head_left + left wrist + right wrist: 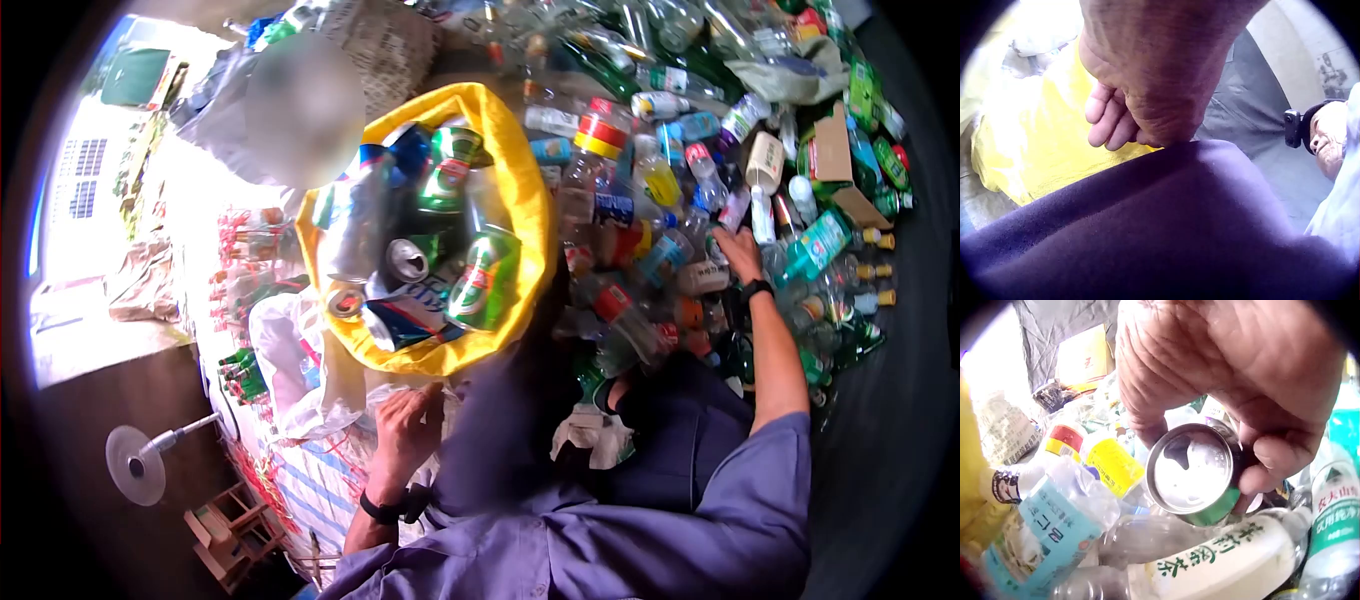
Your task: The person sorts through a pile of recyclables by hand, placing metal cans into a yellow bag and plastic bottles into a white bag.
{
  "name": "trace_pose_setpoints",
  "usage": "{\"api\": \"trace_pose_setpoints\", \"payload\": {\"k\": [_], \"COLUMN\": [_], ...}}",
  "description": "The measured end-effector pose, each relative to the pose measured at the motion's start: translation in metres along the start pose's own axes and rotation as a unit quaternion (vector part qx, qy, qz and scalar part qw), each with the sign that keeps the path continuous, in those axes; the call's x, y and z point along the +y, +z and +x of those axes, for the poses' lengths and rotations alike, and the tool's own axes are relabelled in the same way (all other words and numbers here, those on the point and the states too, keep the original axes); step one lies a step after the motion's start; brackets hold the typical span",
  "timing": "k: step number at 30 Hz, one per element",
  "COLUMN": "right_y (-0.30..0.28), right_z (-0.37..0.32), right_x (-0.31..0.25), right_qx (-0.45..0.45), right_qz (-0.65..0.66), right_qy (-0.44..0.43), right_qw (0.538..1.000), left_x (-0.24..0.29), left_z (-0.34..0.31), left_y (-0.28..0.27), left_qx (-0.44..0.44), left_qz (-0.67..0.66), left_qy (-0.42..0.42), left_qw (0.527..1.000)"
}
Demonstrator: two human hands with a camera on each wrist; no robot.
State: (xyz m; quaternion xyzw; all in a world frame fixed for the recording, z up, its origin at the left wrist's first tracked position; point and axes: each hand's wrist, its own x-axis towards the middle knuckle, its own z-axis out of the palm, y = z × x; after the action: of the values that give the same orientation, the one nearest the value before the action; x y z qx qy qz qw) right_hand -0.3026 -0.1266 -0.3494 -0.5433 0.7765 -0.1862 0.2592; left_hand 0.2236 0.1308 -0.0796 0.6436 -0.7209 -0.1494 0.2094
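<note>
My right hand [740, 254] reaches into a heap of bottles on the right. In the right wrist view its thumb and fingers grip an opened green drink can [1191, 469], with the silver top towards the camera. Under the can lies a bottle with a white label and green lettering [1222, 559]. My left hand [408, 425] rests by the raised knee [1210, 187] with its fingers loosely curled and nothing in them. Ahead of that hand stands a yellow sack [535, 180] with several empty cans, among them a green and red can [485, 280].
Plastic bottles [640, 310] and green glass bottles lie heaped from the sack to the right. A cardboard box [832, 145] sits among them. White bags [285, 350] lean left of the sack. Further left are a fan [135, 465] and a small wooden stool [230, 535].
</note>
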Motion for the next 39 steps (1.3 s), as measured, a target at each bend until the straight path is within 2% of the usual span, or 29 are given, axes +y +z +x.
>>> {"api": "trace_pose_setpoints", "payload": {"k": [1,3,4,5,7,8,9,11,13,15,17,19,21,23,25,27,28,29,31,34,35,37,39], "right_y": [-0.017,-0.042,-0.054,-0.063,-0.093,-0.104,-0.111,-0.116,-0.124,-0.132,-0.135,-0.135,-0.131,-0.105,-0.095,-0.072,-0.062,-0.039,0.013,0.014,0.011,0.002,-0.007], "right_z": [0.001,0.006,0.006,0.01,-0.022,-0.029,-0.051,-0.05,-0.063,-0.088,-0.103,-0.143,-0.169,-0.179,-0.205,-0.219,-0.221,-0.216,-0.209,-0.218,-0.22,-0.225,-0.226], "right_x": [0.005,0.0,-0.005,-0.007,-0.059,-0.086,-0.118,-0.142,-0.176,-0.217,-0.246,-0.295,-0.327,-0.344,-0.375,-0.39,-0.396,-0.397,-0.39,-0.402,-0.405,-0.411,-0.414], "right_qx": [-0.019,-0.071,-0.094,-0.115,-0.134,-0.143,-0.066,-0.092,-0.144,-0.18,-0.258,-0.245,-0.304,-0.284,-0.297,-0.298,-0.277,-0.285,-0.196,-0.124,-0.124,-0.029,-0.019], "right_qz": [0.032,0.077,0.054,-0.017,0.12,0.159,0.259,0.32,0.426,0.447,0.452,0.47,0.455,0.404,0.433,0.451,0.397,0.392,0.359,0.276,0.274,0.229,0.208], "right_qy": [-0.007,0.033,0.026,-0.039,0.043,0.128,0.036,0.07,0.057,0.02,-0.024,-0.058,-0.11,-0.23,-0.252,-0.237,-0.258,-0.264,-0.295,-0.329,-0.328,-0.389,-0.392], "right_qw": [0.999,0.994,0.994,0.992,0.983,0.968,0.963,0.94,0.891,0.876,0.854,0.846,0.83,0.839,0.813,0.807,0.836,0.834,0.864,0.895,0.895,0.892,0.896], "left_x": [-0.001,-0.002,-0.001,0.0,0.005,0.006,0.006,0.01,0.015,0.019,0.025,0.042,0.047,0.052,0.059,0.059,0.055,0.051,0.037,0.028,0.026,0.024,0.022], "left_z": [-0.002,-0.004,-0.004,-0.005,-0.006,-0.006,-0.006,-0.005,-0.002,0.006,0.015,0.028,0.038,0.048,0.052,0.055,0.056,0.057,0.058,0.063,0.064,0.068,0.071], "left_y": [0.001,-0.004,-0.006,-0.009,-0.017,-0.02,-0.024,-0.033,-0.04,-0.047,-0.055,-0.065,-0.069,-0.073,-0.08,-0.082,-0.081,-0.079,-0.071,-0.068,-0.067,-0.064,-0.063], "left_qx": [-0.001,0.017,0.022,0.027,0.044,0.052,0.059,0.066,0.07,0.068,0.051,0.051,0.034,0.027,0.033,0.038,0.046,0.054,0.048,0.057,0.067,0.086,0.102], "left_qz": [-0.007,-0.012,-0.018,-0.024,-0.035,-0.041,-0.046,-0.063,-0.08,-0.123,-0.137,-0.165,-0.161,-0.208,-0.181,-0.153,-0.154,-0.156,-0.155,-0.15,-0.146,-0.135,-0.123], "left_qy": [0.008,0.015,0.014,0.014,0.004,0.007,0.009,0.013,0.018,0.054,0.058,0.041,0.058,0.09,0.099,0.107,0.108,0.108,0.087,0.071,0.074,0.085,0.097], "left_qw": [1.0,1.0,0.999,0.999,0.998,0.998,0.997,0.996,0.994,0.989,0.988,0.984,0.985,0.974,0.978,0.982,0.981,0.98,0.983,0.984,0.984,0.984,0.982]}}
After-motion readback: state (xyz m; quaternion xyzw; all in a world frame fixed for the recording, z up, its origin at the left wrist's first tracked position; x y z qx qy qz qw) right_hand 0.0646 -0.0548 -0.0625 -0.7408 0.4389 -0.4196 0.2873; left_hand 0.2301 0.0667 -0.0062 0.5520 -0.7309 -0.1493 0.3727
